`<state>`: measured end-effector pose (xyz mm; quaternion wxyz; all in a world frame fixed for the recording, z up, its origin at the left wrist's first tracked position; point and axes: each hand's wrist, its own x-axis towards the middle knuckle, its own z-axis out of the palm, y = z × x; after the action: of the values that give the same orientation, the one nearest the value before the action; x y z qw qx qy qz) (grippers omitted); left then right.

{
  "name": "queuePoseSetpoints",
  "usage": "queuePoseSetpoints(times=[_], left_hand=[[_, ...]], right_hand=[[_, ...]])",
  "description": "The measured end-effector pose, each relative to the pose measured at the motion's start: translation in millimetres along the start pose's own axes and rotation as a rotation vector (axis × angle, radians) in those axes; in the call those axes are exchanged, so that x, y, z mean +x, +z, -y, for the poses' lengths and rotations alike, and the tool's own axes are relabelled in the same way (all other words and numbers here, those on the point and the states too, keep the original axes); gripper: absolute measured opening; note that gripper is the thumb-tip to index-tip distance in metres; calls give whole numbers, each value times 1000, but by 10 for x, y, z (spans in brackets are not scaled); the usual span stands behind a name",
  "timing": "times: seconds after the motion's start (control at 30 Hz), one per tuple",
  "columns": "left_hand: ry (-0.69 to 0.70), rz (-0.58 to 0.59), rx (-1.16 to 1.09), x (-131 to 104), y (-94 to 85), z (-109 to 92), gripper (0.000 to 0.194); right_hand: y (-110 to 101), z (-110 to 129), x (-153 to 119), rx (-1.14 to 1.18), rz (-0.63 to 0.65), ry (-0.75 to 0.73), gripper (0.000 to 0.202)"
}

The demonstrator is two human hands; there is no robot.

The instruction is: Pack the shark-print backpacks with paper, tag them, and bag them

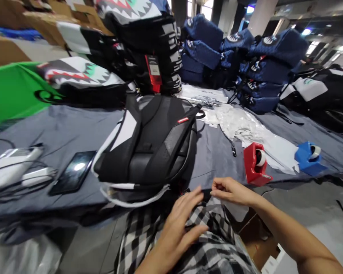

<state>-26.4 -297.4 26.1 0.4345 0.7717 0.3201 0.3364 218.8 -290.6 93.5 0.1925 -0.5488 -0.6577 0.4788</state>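
A black backpack with white side panels lies on the grey-covered table, straps upward. Its light carry loop hangs over the table's front edge. My left hand is open, fingers stretched, just below the bag's near right corner and over the checked cloth at my lap. To its right, my right hand is closed in a pinch at the table edge. Something pale and translucent hangs below that hand; whether the fingers grip it is unclear. A red tape dispenser stands just beyond my right hand.
Left of the bag lie a dark phone and a white device with cables. Clear plastic bags and a blue tape dispenser lie right. Stacked blue bags and black bags stand behind. An open carton sits below.
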Motion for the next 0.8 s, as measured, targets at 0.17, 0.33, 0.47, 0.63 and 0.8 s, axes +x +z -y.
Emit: queuePoseSetpoints(times=[0.17,0.33,0.47,0.63,0.8], left_hand=[[-278,-97,-340,256,346,-16,56],[-348,-314,-517,290,341,85,40],[-345,-400,-642,286,374,135,47],[-326,-368,-522,126,300,193,52],[-390,-629,-293,-102,101,448,42]], right_hand=[[36,113,189,-9,-56,-63,34],[-52,-108,136,271,-95,78,57],[154,-139,196,466,-136,100,54],[301,-9,223,313,-317,-7,48],[-10,-38,108,-105,-304,-107,48]])
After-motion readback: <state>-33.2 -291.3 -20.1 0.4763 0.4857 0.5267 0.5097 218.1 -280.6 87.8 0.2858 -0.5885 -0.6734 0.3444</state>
